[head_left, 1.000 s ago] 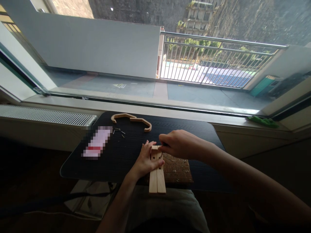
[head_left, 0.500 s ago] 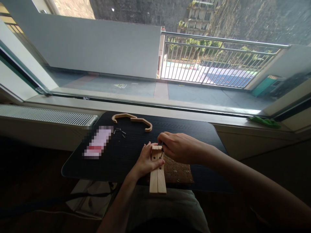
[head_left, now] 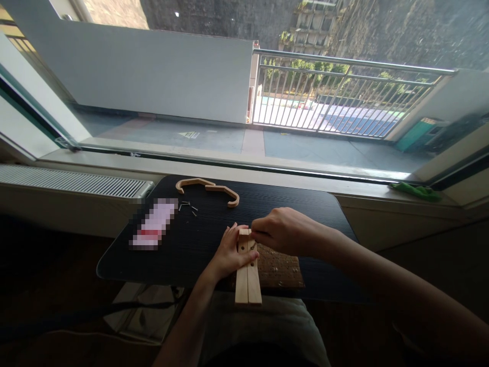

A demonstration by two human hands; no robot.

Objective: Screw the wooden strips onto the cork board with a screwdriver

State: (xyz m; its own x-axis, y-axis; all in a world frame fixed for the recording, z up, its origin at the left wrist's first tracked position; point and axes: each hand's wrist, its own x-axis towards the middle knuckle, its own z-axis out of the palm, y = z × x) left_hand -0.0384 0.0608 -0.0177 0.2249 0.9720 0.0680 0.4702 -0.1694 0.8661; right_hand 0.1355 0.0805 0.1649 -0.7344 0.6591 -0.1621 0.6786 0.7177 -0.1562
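Two pale wooden slats lie side by side, pointing toward me, with several dark holes near their far end. My left hand grips them from the left, its thumb laid across the top and its fingers along the far left side. Over the right slat, my right hand is closed around a small thin metal tool, seemingly a hex key, mostly hidden by the fingers. The tool's tip meets a hole in the right slat. Beneath the slats is a worn brown board.
On the black table, two curved wooden hooked pieces lie at the back. Several small screws are beside a blurred pink-and-white item. A radiator stands left, a window sill behind, with a green cloth at right.
My right hand has turned at the wrist and shifted slightly right, covering more of the tool. The left hand and the slats stay in place.
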